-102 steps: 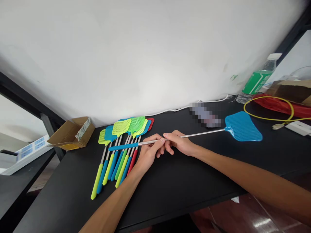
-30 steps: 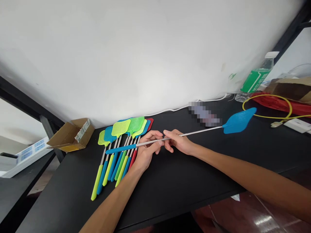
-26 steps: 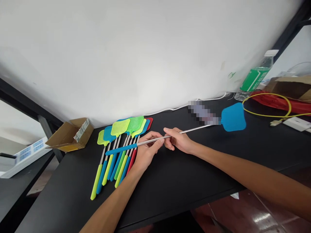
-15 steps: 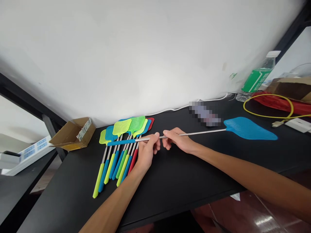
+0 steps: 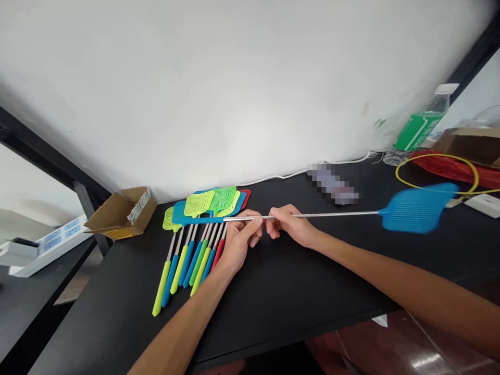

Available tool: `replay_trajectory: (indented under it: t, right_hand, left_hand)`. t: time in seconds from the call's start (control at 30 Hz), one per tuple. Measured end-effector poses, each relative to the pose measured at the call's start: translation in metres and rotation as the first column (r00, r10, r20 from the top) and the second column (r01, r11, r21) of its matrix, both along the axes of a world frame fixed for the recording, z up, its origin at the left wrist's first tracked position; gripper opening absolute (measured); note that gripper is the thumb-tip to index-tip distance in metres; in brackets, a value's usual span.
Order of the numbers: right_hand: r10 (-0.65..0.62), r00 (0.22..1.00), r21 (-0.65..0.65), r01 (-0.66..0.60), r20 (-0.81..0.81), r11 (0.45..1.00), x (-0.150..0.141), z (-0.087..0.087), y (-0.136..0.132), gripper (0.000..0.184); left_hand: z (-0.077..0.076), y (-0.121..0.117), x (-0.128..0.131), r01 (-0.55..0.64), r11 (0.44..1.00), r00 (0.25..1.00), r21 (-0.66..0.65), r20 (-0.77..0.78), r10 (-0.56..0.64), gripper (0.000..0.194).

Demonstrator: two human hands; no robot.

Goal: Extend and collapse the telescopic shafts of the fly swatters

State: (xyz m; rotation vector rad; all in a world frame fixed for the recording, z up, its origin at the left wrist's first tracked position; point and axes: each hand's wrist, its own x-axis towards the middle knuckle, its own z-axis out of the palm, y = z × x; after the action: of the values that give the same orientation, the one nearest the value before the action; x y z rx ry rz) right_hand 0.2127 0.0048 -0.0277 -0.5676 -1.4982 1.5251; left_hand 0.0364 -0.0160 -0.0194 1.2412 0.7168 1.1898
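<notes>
In the head view, we see that the blue fly swatter (image 5: 416,208) has turned since a moment ago: its mesh head now sits at the right of the frame, a little blurred, and its long steel shaft lies almost level above the black table (image 5: 297,291). Its blue grip points to the left and passes over the necks of the row of swatters (image 5: 211,202). Our left hand (image 5: 238,242) is nearly closed, with thumb and fingers pinching the shaft close to the grip. Our right hand (image 5: 291,226) is also pinching the shaft, just beside the left hand, so both hands hold the same swatter. The swatter head is near the yellow cable (image 5: 437,155) and the white socket (image 5: 482,205) at the right. Above them stand the green-label bottle (image 5: 417,127) and the red bag (image 5: 441,169). The cardboard box (image 5: 125,211) is at the left, and we cannot tell what the pixelated object (image 5: 332,183) is.
</notes>
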Motion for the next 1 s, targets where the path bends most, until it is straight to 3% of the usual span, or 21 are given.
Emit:
replay_trajectory:
  t: [0.3,0.53,0.67,0.8,0.9,1.0]
  right_hand:
    - [0.023,1.000,-0.031,-0.023,0.015,0.999,-0.002,-0.003,0.000,0.062]
    - [0.007,0.997,-0.011,-0.006,0.073,1.000,-0.002,0.001,0.001,0.056]
    - [-0.025,0.989,0.053,0.017,0.147,0.998,-0.002,0.008,-0.004,0.053]
    - [-0.099,0.962,0.202,0.047,0.254,0.978,-0.002,0.013,-0.009,0.051]
    - [-0.212,0.906,0.458,0.023,0.367,0.889,0.002,0.017,-0.009,0.046]
    - [-0.391,0.817,0.747,-0.072,0.425,0.661,0.006,0.023,-0.006,0.040]
  left_hand:
    - [-0.002,0.001,-0.004,0.024,0.998,0.995,0.065,-0.095,-0.018,0.024]
    - [-0.004,0.002,-0.003,-0.068,0.998,0.990,0.013,-0.119,0.069,0.032]
    - [-0.003,0.003,-0.001,-0.127,0.991,0.987,-0.030,-0.104,0.123,0.042]
    - [-0.002,0.004,0.001,-0.174,0.982,0.984,-0.072,-0.045,0.171,0.049]
    - [-0.001,0.004,0.003,-0.173,0.976,0.985,-0.131,0.003,0.175,0.052]
    - [-0.001,0.005,0.004,-0.169,0.968,0.982,-0.184,0.048,0.180,0.056]
